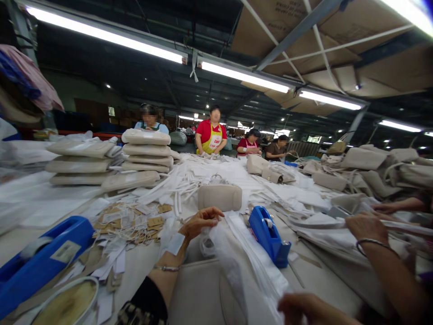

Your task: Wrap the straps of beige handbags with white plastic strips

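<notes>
My left hand (200, 221), with a bracelet and a dark sleeve, reaches over a beige handbag (196, 289). Its thumb and fingertips pinch the upper edge of a thin clear plastic bag (226, 257), which hangs down over the handbag. A piece of clear tape (176, 243) sticks to that wrist. At the bottom edge is my right hand (311, 309), blurred, its fingers curled near a stack of flat clear plastic bags (259, 262); whether it grips anything is unclear. A blue tape dispenser (269, 234) stands right of the stack.
Left lie another blue dispenser (64, 253), a tape roll (67, 302) and heaped tags (135, 221). Stacked bags (145, 151) rise behind. A beige bag (219, 197) stands ahead. At right, a co-worker's hand (367, 228) works on beige material. Several people stand or sit across the table.
</notes>
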The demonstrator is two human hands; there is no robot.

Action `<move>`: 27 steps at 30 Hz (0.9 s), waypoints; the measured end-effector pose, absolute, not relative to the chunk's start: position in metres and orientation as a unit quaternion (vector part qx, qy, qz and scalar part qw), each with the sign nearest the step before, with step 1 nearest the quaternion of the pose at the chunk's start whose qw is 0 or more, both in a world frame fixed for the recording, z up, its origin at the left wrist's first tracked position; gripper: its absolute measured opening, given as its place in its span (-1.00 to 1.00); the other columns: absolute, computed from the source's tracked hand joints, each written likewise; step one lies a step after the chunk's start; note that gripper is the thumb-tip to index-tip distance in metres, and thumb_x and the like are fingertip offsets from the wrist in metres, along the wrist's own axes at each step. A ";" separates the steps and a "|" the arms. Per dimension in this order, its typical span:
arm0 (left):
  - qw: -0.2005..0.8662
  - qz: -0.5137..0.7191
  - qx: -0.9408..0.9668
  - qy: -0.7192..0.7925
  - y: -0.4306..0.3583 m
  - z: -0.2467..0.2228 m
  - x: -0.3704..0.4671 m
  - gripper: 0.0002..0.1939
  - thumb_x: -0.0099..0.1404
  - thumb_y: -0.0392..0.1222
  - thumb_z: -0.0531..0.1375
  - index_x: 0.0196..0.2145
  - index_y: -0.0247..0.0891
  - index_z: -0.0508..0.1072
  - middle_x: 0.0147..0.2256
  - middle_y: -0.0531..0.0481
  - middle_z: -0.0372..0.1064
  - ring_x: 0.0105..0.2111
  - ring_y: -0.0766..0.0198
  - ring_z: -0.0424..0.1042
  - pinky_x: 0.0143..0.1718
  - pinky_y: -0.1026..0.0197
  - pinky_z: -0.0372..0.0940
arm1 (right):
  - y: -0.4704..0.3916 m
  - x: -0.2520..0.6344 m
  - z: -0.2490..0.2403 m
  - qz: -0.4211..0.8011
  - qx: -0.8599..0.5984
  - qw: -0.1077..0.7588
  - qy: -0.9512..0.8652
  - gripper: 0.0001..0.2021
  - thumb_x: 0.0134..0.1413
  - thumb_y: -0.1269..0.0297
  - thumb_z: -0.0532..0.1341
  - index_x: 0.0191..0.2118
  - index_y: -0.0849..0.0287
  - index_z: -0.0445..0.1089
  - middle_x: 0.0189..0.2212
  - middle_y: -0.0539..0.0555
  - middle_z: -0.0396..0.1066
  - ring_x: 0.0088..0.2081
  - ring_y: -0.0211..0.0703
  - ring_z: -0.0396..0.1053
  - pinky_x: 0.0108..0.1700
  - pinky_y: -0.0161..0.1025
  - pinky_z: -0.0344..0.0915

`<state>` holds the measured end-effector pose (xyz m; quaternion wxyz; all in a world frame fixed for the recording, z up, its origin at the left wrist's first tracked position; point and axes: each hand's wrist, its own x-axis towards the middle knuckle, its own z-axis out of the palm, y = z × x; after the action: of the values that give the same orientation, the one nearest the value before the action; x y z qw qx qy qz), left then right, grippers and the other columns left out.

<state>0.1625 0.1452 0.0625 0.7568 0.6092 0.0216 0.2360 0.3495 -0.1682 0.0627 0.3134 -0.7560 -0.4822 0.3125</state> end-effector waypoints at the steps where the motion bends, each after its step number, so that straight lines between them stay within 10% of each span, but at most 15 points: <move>1: 0.757 0.231 0.611 0.020 0.144 0.063 0.162 -0.59 -0.03 -0.13 0.41 -0.19 -0.31 0.53 -0.43 0.05 0.28 -0.51 0.44 0.17 -0.51 0.36 0.01 | -0.151 0.344 0.067 0.318 -0.735 0.336 -0.496 -0.59 -0.17 0.09 0.34 -0.12 0.08 0.47 -0.25 0.14 0.48 -0.19 -0.03 0.45 -0.14 -0.08 0.37; 5: 0.752 0.233 0.616 0.019 0.145 0.062 0.161 -0.59 0.01 -0.08 0.40 -0.19 -0.28 0.51 -0.43 0.06 0.28 -0.51 0.42 0.20 -0.49 0.35 0.04 | -0.060 0.310 0.081 0.319 -0.619 0.510 -0.504 -0.24 -0.22 0.22 0.37 0.19 0.10 0.19 -0.07 0.15 0.43 -0.05 -0.05 0.38 0.02 -0.08 0.28; 11: 0.728 0.310 0.611 0.040 0.153 0.059 0.157 -0.59 0.06 -0.02 0.35 -0.17 -0.24 0.44 -0.38 0.04 0.31 -0.48 0.41 0.24 -0.45 0.35 0.10 | -0.007 0.282 0.078 0.501 -0.521 0.515 -0.460 -0.67 -0.20 0.10 0.38 -0.33 0.23 0.47 -0.46 0.05 0.43 -0.47 -0.20 0.31 -0.32 -0.22 0.24; 17: 0.679 0.302 0.662 0.093 0.148 0.058 0.162 -0.48 -0.04 0.08 0.37 -0.19 -0.32 0.48 -0.45 0.02 0.31 -0.50 0.36 0.25 -0.46 0.31 0.11 | -0.024 0.286 0.106 0.327 -0.490 0.590 -0.551 -0.82 -0.08 0.12 0.35 -0.45 0.13 0.51 -0.06 0.11 0.43 0.03 0.00 0.29 0.07 -0.16 0.17; 27: 0.343 0.387 0.737 0.434 0.160 0.055 0.161 -0.70 0.29 -0.02 0.08 -0.48 -0.22 0.43 -0.46 -0.08 0.40 -0.19 0.09 0.40 -0.26 0.22 0.14 | -0.085 0.336 0.140 0.134 -0.637 0.616 -0.444 -0.75 -0.03 0.01 0.28 -0.41 0.11 0.45 -0.56 0.00 0.30 -0.49 -0.17 0.18 -0.45 -0.26 0.14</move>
<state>0.1612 0.1597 0.0555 0.3431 0.7374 0.4344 0.3871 0.3358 -0.0850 0.1399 0.6161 -0.6368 -0.4438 0.1342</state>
